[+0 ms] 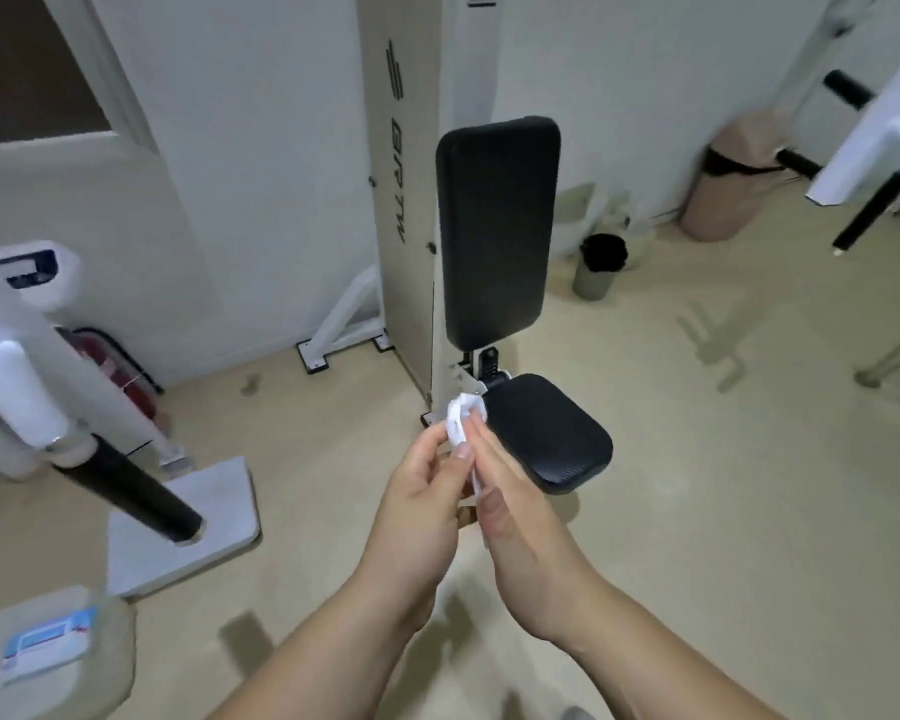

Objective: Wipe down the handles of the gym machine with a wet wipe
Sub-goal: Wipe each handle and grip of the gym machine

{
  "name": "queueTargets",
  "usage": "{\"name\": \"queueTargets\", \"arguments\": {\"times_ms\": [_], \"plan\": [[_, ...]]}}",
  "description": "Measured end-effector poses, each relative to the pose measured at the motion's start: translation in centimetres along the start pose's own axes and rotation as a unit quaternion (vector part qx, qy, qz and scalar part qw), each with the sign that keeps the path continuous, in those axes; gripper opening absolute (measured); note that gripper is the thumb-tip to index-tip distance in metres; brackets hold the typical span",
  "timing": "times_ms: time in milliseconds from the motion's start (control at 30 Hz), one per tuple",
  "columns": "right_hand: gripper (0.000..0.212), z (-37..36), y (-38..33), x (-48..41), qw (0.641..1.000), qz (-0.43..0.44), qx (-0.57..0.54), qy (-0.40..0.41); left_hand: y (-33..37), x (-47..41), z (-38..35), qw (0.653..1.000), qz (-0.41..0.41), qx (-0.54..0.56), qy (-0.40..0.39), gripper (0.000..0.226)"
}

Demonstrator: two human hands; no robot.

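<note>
Wet wipe: bunched, white, held between both hands just in front of the black seat.
Left hand: fingers curled, thumb and fingertips pinching the wipe's left side.
Right hand: thumb and forefinger gripping the wipe's trailing end.
Left handle: black grip on a white arm, low at left, well apart from both hands.
Right handle: black, far upper right, blurred.
Back pad: upright behind the seat.
</note>
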State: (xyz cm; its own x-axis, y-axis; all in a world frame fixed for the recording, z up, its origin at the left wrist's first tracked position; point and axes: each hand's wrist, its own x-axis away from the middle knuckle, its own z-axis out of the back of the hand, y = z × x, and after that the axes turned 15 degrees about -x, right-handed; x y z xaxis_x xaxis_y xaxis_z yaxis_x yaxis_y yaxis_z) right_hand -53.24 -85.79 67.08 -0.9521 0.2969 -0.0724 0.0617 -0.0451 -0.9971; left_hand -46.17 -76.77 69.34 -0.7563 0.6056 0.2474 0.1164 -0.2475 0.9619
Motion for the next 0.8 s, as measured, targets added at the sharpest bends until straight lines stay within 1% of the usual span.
{"name": "queueTargets", "arguments": {"times_ms": [67,133,167,300,400,500,633,733,800], "plan": [[0.101,3.7,0.4,1.2,0.999,-0.001,0.034,0.014,0.3,-0.9,-3.4,1.000,0.027,0.001,-0.011,0.023],[0.100,7.9,0.5,2.5,0.999,0.003,0.040,0.032,0.7,-2.1,-7.1,0.998,0.057,0.007,-0.013,0.022],[0.095,10.3,0.7,3.2,0.998,0.009,0.042,0.047,0.9,-2.7,-9.2,0.998,0.068,0.008,-0.015,0.023],[0.056,21.1,1.5,6.1,0.990,0.014,0.078,0.115,2.4,-5.1,-18.6,0.995,0.086,0.005,-0.042,0.025],[0.041,29.4,1.6,8.2,0.977,0.021,0.131,0.168,3.9,-6.4,-25.8,0.993,0.093,0.003,-0.076,0.026],[0.038,36.3,1.1,9.6,0.969,0.017,0.139,0.204,5.5,-7.3,-32.6,0.989,0.068,-0.015,-0.133,0.030],[0.041,43.1,1.3,10.1,0.960,0.009,0.145,0.237,7.6,-9.2,-40.1,0.981,0.053,-0.038,-0.181,0.032],[0.047,46.3,1.8,9.4,0.937,0.016,0.175,0.303,8.9,-11.4,-43.5,0.979,0.046,-0.049,-0.193,0.031],[0.045,49.4,2.3,8.4,0.917,0.030,0.192,0.348,9.9,-13.9,-46.2,0.976,0.040,-0.062,-0.204,0.029]]}}
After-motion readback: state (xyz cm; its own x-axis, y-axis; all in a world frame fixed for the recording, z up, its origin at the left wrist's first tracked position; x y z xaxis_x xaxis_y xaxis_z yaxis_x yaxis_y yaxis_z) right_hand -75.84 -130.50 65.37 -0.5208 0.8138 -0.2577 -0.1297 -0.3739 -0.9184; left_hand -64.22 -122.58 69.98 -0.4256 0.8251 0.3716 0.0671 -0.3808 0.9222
